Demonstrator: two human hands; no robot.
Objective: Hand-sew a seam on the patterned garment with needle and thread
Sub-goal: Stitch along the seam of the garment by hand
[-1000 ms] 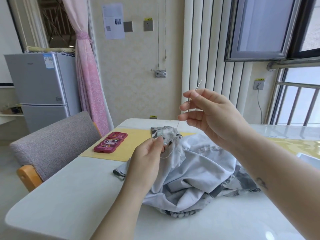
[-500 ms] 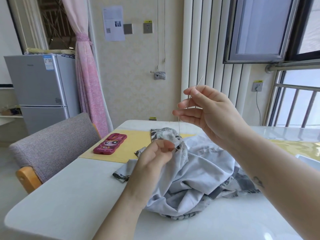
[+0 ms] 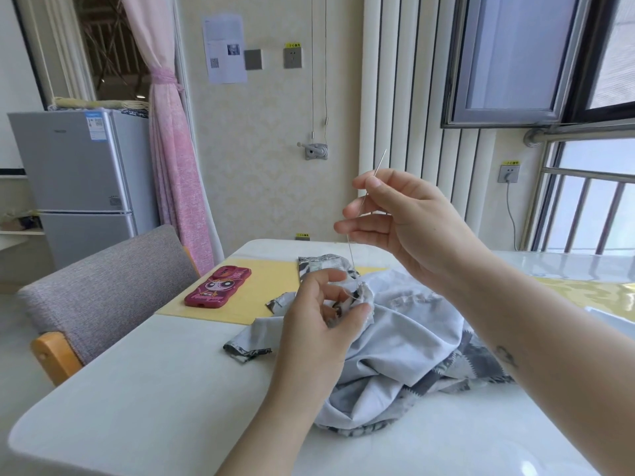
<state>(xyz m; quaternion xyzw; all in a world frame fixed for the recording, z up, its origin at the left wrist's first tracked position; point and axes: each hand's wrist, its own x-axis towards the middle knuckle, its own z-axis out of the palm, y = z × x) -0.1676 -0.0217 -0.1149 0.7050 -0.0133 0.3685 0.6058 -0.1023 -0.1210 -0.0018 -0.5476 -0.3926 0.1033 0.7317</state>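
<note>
a white tabletop (image 3: 154, 389) stands near a window wall, with a grey chair (image 3: 103, 286) at its left side and a fridge (image 3: 79, 187) behind. the patterned garment (image 3: 412, 338) lies bunched mid-tabletop, pale inner side up. the left hand (image 3: 319, 324) pinches a raised fold at its far edge. the right hand (image 3: 405, 221), held above, pinches the needle (image 3: 380, 161), one end pointing up; the thread (image 3: 350, 252) runs straight down to the pinched fold. a pink phone (image 3: 218, 286) lies on a yellow mat (image 3: 261, 290) to the left.
</note>
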